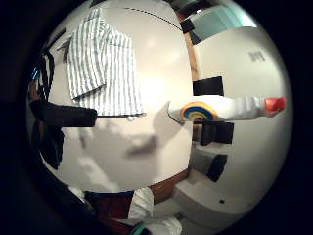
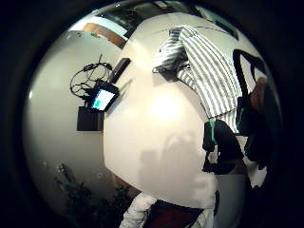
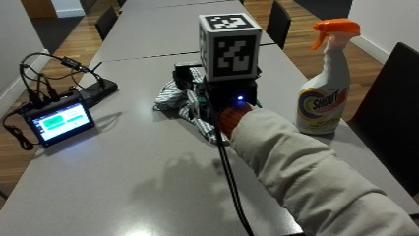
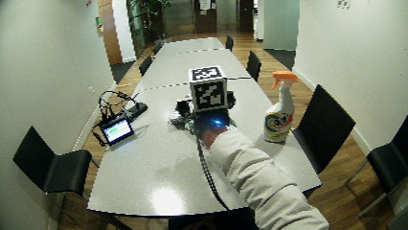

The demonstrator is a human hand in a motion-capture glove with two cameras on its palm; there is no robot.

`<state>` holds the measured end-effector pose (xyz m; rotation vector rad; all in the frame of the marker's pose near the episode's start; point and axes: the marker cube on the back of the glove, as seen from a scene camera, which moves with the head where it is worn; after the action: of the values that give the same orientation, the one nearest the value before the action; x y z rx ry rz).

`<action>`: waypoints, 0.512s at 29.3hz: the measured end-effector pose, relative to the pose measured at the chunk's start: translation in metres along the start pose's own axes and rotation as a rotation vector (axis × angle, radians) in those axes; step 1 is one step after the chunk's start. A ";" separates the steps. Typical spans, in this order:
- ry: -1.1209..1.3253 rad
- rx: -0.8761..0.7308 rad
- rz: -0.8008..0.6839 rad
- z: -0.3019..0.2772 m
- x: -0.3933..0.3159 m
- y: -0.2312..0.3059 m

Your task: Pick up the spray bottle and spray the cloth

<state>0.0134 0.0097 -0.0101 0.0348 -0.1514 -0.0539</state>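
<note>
The bottle (image 3: pixel 325 81) stands upright on the grey worktop (image 3: pixel 131 167) near its right edge, orange trigger head on top, well apart from any hand. The striped cloth (image 3: pixel 187 101) lies crumpled near the middle of the worktop, to the left of the bottle. The right hand (image 3: pixel 219 105) reaches out from a pale sleeve (image 3: pixel 308 182) and hangs over the near side of the cloth; it holds nothing. Its fingers (image 1: pixel 63 115) look extended rather than curled, one black fingertip stretching out above the worktop beside the cloth in the palm view. A small screen (image 3: pixel 60 123) with cables sits by the worktop's left edge. Black chairs (image 4: pixel 325 127) line both sides.
</note>
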 end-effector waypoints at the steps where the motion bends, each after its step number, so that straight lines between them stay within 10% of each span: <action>1: -0.050 0.010 -0.018 -0.003 0.002 0.004; 15: -1.008 0.462 -0.164 -0.073 0.069 0.130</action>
<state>0.0989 0.1374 -0.0669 0.4841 -1.1677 -0.1969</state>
